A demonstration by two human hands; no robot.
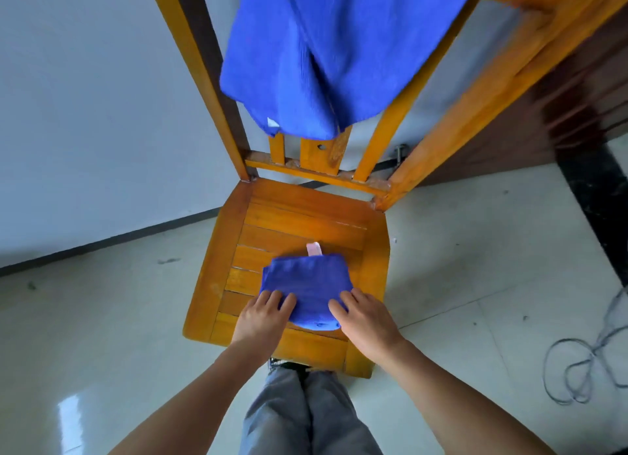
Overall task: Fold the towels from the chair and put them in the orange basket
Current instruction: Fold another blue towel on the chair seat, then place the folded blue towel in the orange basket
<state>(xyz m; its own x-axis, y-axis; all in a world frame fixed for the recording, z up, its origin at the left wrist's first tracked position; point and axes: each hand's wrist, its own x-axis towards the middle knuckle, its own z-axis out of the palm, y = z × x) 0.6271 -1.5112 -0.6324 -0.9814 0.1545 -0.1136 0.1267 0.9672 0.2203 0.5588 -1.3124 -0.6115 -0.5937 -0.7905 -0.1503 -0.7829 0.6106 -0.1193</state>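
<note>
Pressing flat with left hand (263, 313) and right hand (365, 318), fingers spread, gripping nothing, on folded blue towel (307, 284) lying on wooden chair seat (292, 230); another blue towel (326, 53), slightly blurred, draping over chair back.

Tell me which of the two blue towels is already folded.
The folded towel lies as a compact bundle on the chair seat, under the left hand and right hand. The other towel hangs loose over the chair back.

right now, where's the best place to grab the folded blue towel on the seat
Probably by its two near corners: the folded towel lies flat on the chair seat, with the left hand and right hand already at that edge. Pinch all layers from the front.
</note>
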